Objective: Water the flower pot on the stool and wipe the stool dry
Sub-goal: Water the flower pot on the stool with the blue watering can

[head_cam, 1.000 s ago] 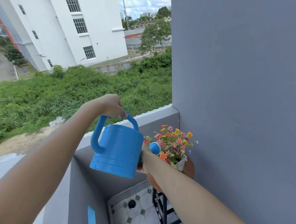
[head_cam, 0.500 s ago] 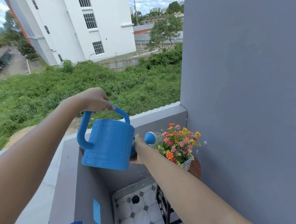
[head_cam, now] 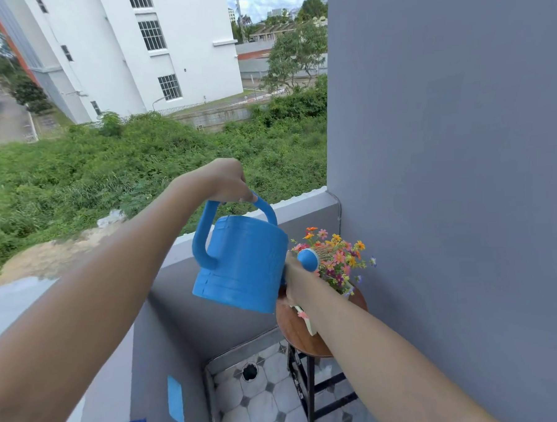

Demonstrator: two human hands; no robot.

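With the left hand (head_cam: 225, 181) clenched on the handle and the right hand (head_cam: 295, 285) steadying the tilted watering can (head_cam: 241, 264), over-tilting risks flooding the stool (head_cam: 296, 331).

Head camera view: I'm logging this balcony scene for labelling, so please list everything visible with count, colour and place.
watering can: one, blue, held tilted over the stool
flowers: one bunch, orange, pink and yellow, on the stool by the wall
stool: one, brown round top, black legs, in the corner
wall: one, grey, right
floor tiles: white with grey insets, below
building: one, white, beyond the greenery
left hand: gripping the can's handle
right hand: supporting the can near its spout
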